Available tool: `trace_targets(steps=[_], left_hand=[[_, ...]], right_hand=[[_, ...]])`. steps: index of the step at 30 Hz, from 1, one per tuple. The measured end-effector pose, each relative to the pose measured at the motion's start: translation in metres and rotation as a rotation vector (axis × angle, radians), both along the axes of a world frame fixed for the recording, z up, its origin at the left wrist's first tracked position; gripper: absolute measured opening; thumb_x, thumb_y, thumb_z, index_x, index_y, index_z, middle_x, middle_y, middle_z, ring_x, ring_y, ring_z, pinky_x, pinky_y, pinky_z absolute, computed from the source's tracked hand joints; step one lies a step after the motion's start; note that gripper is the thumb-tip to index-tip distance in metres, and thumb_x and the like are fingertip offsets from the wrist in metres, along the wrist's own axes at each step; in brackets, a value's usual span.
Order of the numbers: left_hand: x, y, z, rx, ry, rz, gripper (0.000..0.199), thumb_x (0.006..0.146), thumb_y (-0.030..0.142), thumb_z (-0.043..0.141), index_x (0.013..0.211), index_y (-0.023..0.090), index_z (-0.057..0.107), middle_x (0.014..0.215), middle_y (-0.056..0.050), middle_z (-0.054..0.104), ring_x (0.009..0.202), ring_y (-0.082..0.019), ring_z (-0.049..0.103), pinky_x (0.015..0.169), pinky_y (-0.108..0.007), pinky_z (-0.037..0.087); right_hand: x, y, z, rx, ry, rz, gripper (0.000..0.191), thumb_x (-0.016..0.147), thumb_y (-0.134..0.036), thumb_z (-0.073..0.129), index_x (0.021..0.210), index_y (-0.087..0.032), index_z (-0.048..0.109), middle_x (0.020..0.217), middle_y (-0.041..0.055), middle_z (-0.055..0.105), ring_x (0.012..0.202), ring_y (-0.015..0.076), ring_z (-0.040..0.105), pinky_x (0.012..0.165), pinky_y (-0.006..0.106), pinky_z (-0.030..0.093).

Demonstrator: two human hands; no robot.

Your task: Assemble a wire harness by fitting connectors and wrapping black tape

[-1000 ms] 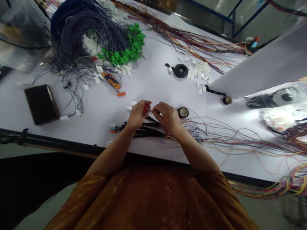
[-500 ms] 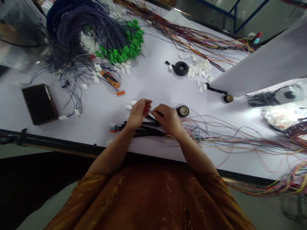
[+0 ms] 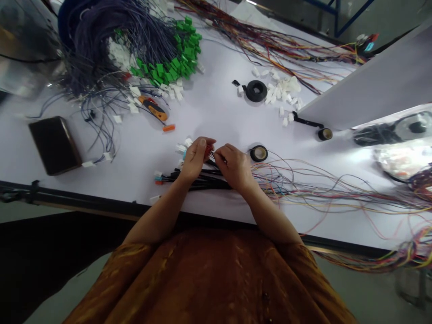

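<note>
Between the fingers of my left hand (image 3: 195, 158) is a small red connector (image 3: 209, 150), partly covered by the thumb. My right hand (image 3: 233, 164) is closed beside it, thumb and forefinger pinching thin wire ends at the connector's right side. Whether those ends sit inside the connector is too small to tell. Under both hands lies a wire harness (image 3: 216, 182) in black sleeving, with blue and orange connectors at its left end and loose coloured wires spreading right. A roll of black tape (image 3: 258, 153) rests just right of my right hand.
Blue-grey wires with green connectors (image 3: 173, 69) are heaped at the back left. Near them are an orange-handled cutter (image 3: 153, 109) and a dark rectangular case (image 3: 55, 145). White connectors (image 3: 281, 90) lie beside another black tape roll (image 3: 256, 91). A white panel (image 3: 367, 81) stands at right.
Both hands stay at nearly the same spot, the red connector still in the left. My right fingers have shifted slightly at the wire ends. The view has moved a little.
</note>
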State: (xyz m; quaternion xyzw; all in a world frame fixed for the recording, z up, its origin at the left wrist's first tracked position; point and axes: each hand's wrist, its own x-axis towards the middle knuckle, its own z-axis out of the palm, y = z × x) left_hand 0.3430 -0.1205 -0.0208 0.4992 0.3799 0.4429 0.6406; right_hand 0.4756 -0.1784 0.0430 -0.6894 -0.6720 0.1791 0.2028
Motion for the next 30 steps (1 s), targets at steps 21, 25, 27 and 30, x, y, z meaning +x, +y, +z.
trace_targets(steps=[21, 25, 27, 30], left_hand=[[0.001, -0.004, 0.012, 0.144, 0.092, -0.056, 0.049, 0.096, 0.065, 0.050, 0.097, 0.020, 0.068, 0.074, -0.002, 0.055, 0.063, -0.011, 0.050, 0.056, -0.024, 0.042], [-0.007, -0.001, 0.020, 0.144, 0.116, -0.049, 0.046, 0.095, 0.064, 0.053, 0.101, 0.021, 0.068, 0.075, -0.001, 0.053, 0.061, -0.012, 0.048, 0.055, -0.024, 0.040], [-0.011, 0.000, 0.021, 0.189, 0.148, 0.001, 0.043, 0.097, 0.062, 0.051, 0.102, 0.023, 0.067, 0.073, -0.001, 0.053, 0.060, -0.012, 0.048, 0.055, -0.025, 0.040], [-0.014, 0.002, 0.023, 0.301, 0.209, 0.059, 0.038, 0.099, 0.057, 0.051, 0.092, 0.023, 0.066, 0.070, 0.000, 0.053, 0.061, -0.012, 0.047, 0.057, -0.025, 0.040]], right_hand=[[0.000, -0.006, -0.017, 0.090, 0.078, -0.002, 0.027, 0.105, -0.027, 0.043, 0.086, -0.019, 0.061, 0.090, 0.0047, 0.062, 0.080, 0.0157, 0.054, 0.072, 0.030, 0.038], [0.009, -0.006, -0.009, 0.165, 0.083, -0.018, 0.024, 0.104, -0.028, 0.044, 0.090, -0.020, 0.062, 0.096, 0.0082, 0.065, 0.095, 0.0210, 0.057, 0.089, 0.036, 0.042], [0.009, -0.004, -0.002, 0.141, 0.103, 0.033, 0.014, 0.100, -0.030, 0.052, 0.104, -0.020, 0.062, 0.109, 0.0102, 0.067, 0.106, 0.0230, 0.058, 0.095, 0.038, 0.043], [0.002, 0.001, 0.005, -0.026, 0.134, 0.134, 0.032, 0.100, -0.030, 0.054, 0.129, -0.018, 0.054, 0.113, 0.0107, 0.070, 0.103, 0.0222, 0.063, 0.087, 0.034, 0.045]])
